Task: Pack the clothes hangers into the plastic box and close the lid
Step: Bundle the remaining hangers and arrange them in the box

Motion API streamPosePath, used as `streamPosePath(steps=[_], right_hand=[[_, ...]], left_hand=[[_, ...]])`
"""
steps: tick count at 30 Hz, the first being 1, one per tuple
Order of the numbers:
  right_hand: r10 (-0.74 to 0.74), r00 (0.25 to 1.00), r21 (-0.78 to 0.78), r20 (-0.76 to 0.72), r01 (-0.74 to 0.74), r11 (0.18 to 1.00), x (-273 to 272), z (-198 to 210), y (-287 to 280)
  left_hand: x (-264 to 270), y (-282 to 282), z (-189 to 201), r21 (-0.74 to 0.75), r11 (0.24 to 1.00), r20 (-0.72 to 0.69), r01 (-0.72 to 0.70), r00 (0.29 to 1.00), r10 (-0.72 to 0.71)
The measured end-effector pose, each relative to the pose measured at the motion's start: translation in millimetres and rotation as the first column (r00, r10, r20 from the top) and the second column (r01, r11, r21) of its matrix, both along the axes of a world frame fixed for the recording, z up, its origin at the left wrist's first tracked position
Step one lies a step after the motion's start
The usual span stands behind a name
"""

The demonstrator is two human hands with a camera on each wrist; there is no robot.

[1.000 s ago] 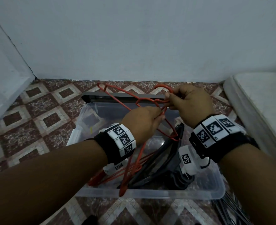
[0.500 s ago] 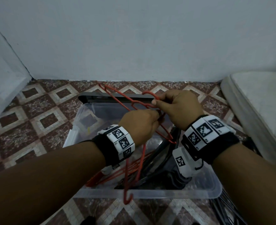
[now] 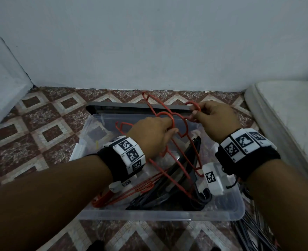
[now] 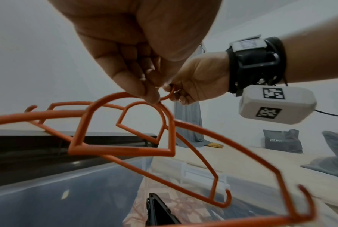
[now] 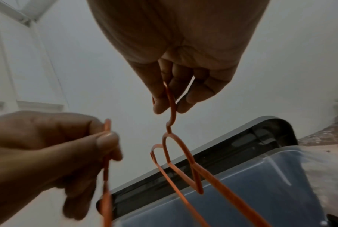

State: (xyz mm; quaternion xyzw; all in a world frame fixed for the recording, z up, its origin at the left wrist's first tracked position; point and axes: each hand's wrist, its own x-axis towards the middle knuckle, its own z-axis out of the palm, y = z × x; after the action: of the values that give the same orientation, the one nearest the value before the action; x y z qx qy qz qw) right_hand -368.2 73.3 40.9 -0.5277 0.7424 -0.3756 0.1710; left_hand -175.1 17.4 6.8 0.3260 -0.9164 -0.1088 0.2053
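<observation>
Pinching orange hangers [image 3: 169,124], both hands [image 3: 150,136] gripping.

Wall [image 3: 149,42]: plain white, bg, meets 2nd wall at left corner.
Floor [image 3: 40,120]: brown/cream diamond tiles.
Mattress [image 3: 285,109]: white, on the floor at right, w/ its end against the wall.
Light: dim.
</observation>
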Motion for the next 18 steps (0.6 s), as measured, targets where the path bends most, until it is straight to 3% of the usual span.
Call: streamPosePath(steps=[6, 8, 12, 13, 15, 18], right_hand=[[0.266, 0.961, 0.068, -0.077, -0.261, 0.963, 32.8, 14.0, 1.4], [0.263, 0.963, 0.071, -0.059, -0.259, 0.963, 34.2, 13.9, 0.7], [0.175, 0.973, 0.104, -0.149, -0.161, 0.981, 26.6, 11.2, -0.2], [0.152, 0.978, 0.104, -0.14, -0.138, 0.985, 24.0, 11.3, 0.5], [0.125, 0.987, 0.089, -0.104, -0.116, 0.989, 19.3, 11.8, 1.2], [0.167, 0.985, 0.076, -0.046, -0.164, 0.984, 19.4, 12.5, 3.4]], left_hand=[[-4.9, -4.2, 16.2, 0.014, 0.996, -0.097, 0.09, 0.991, -0.088], [-2.7, -4.7, 17.7, -0.003, 0.996, -0.126, 0.094, 0.988, -0.094], [6.0, -10.9, 1.0, 0.012, 1.0, -0.18, -0.027, 0.983, 0.029], [9.2, -13.4, -9.7, 0.042, 0.999, -0.115, -0.018, 0.993, 0.022], [15.2, -16.1, -40.1, 0.15, 0.987, 0.21, 0.058, 0.974, -0.089], [21.4, -8.8, -98.2, 0.384, 0.923, 0.6, 0.034, 0.75, -0.277]])
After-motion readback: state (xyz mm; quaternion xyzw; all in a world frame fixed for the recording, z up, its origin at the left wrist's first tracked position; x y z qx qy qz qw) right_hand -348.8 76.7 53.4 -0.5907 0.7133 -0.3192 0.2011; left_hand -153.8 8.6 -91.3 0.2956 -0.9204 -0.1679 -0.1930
